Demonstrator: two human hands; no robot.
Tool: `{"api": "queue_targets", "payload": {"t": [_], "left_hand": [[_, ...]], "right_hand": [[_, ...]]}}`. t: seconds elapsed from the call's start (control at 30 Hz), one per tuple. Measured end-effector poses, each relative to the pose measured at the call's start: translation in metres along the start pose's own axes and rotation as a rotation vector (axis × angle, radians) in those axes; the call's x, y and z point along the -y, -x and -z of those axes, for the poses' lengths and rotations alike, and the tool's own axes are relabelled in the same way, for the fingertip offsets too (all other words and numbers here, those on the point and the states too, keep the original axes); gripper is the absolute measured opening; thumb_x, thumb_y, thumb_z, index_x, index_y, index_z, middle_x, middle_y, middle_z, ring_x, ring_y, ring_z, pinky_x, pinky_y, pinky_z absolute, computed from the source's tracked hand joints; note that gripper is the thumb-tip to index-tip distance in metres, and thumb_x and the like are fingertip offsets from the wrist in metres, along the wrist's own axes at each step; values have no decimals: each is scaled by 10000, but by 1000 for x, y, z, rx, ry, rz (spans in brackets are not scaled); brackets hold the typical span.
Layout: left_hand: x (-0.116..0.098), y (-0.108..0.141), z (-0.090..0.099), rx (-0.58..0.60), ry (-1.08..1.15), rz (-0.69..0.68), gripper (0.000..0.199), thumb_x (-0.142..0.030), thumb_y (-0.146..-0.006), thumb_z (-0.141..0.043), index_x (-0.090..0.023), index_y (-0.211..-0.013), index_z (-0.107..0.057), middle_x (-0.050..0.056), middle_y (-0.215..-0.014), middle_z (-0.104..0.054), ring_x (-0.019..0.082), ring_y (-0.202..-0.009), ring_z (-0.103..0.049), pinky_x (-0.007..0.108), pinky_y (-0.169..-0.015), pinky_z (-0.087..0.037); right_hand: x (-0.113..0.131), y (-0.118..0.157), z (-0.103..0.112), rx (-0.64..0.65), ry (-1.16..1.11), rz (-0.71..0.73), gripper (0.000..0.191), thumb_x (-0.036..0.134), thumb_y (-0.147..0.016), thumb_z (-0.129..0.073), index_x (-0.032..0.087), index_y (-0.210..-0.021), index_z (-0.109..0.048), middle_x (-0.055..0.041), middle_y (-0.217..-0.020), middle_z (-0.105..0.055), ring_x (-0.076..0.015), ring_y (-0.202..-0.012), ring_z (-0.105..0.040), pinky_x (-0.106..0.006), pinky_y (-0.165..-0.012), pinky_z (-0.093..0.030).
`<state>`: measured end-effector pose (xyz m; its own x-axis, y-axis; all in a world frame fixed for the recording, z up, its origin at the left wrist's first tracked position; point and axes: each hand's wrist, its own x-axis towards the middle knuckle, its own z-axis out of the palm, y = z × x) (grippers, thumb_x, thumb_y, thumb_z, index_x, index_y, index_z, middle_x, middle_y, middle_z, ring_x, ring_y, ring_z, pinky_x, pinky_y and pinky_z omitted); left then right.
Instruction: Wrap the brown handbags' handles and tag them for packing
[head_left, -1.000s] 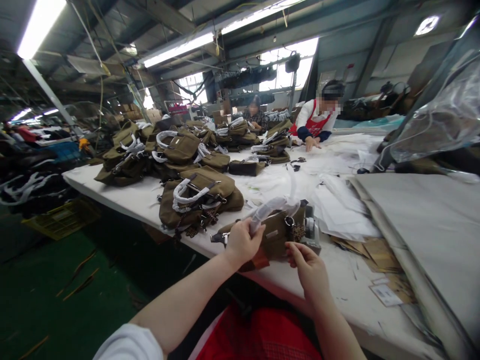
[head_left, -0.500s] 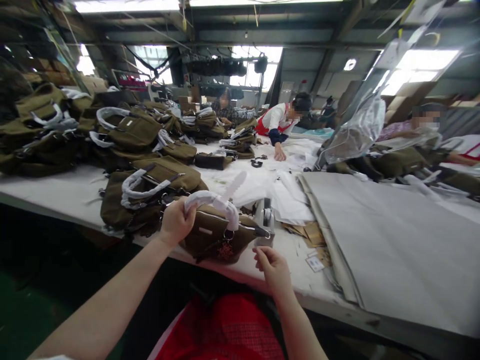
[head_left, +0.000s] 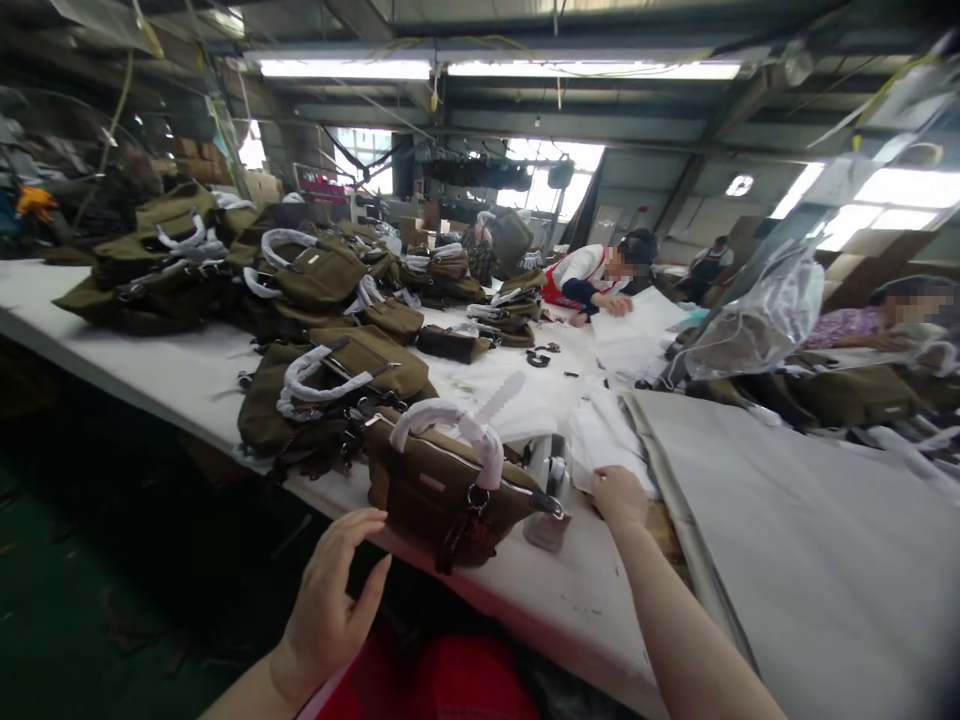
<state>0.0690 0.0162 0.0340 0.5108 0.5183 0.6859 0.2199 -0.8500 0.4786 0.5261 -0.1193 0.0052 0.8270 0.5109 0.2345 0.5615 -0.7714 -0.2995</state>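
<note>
An olive-brown handbag (head_left: 416, 490) stands at the table's front edge. Its handles (head_left: 480, 445) are wrapped in white, and a dark reddish tassel or charm (head_left: 476, 535) hangs from a ring at the front. My left hand (head_left: 334, 590) is open just left of the bag's lower side, thumb and fingers apart, holding nothing. To the right of the bag, the fingers of my right hand (head_left: 621, 500) are closed at the near corner of a white sheet (head_left: 609, 440). A grey, clear-sided object (head_left: 551, 490) stands between the bag and that hand.
Another olive handbag (head_left: 270, 400) lies directly to the left, with a heap of similar bags (head_left: 300, 270) behind. A grey board (head_left: 787, 480) covers the right side. Across the table a co-worker (head_left: 592, 275) handles white sheets; a clear plastic bag (head_left: 757, 310) hangs at right.
My left hand has let go of the bag's handle and moved down and left. My right hand has reached away to the right, onto the white sheet. The view has shifted left.
</note>
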Motion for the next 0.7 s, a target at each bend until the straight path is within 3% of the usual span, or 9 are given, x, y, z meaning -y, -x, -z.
{"api": "queue_targets", "payload": {"t": [0.07,0.23,0.33,0.43,0.6,0.7], "left_hand": [[2,-2,0,20,-21,11,302,-163,-874,-526,-224,-1170,-523,109,-1190,-615,256,-1153,-583,446,-981,-518],[-5,-12,-7,56,-3,19,192,-177,-880,-508,-224,-1057,-566,105,-1122,-653,252,-1078,-627,434,-943,-544],[-15,-13,-14,77,46,5,168,-167,-874,-507,-227,-1007,-589,97,-1090,-670,245,-1058,-640,415,-930,-554],[-19,-8,-19,105,86,0,157,-150,-865,-513,-237,-957,-606,73,-1047,-684,228,-1028,-650,383,-912,-564],[-18,1,-20,145,117,11,143,-138,-874,-510,-246,-922,-591,54,-1001,-683,210,-970,-658,354,-863,-576],[-17,2,-17,159,137,34,137,-135,-879,-505,-247,-915,-576,55,-994,-676,210,-961,-651,361,-859,-569]], "right_hand": [[-7,0,-5,18,72,40,302,217,-848,-478,108,-944,-742,-194,-1023,-686,-286,-1001,-623,-374,-891,-425],[-24,13,-9,-35,186,90,470,315,-836,-580,72,-1236,-612,-196,-1197,-627,-307,-1124,-557,-371,-950,-397],[-30,14,-6,-39,218,85,320,258,-899,-479,138,-1119,-679,-150,-1119,-669,-273,-1050,-595,-347,-888,-418],[-30,7,-1,-46,229,71,334,252,-942,-397,160,-1063,-694,-124,-1068,-692,-241,-991,-626,-322,-847,-433],[-18,-12,-1,-41,230,57,504,281,-855,-554,53,-1305,-544,-194,-1244,-623,-276,-1148,-581,-321,-917,-426],[-14,-21,0,40,202,6,345,176,-769,-592,92,-1089,-690,-179,-1037,-713,-274,-957,-670,-318,-774,-465]]}}
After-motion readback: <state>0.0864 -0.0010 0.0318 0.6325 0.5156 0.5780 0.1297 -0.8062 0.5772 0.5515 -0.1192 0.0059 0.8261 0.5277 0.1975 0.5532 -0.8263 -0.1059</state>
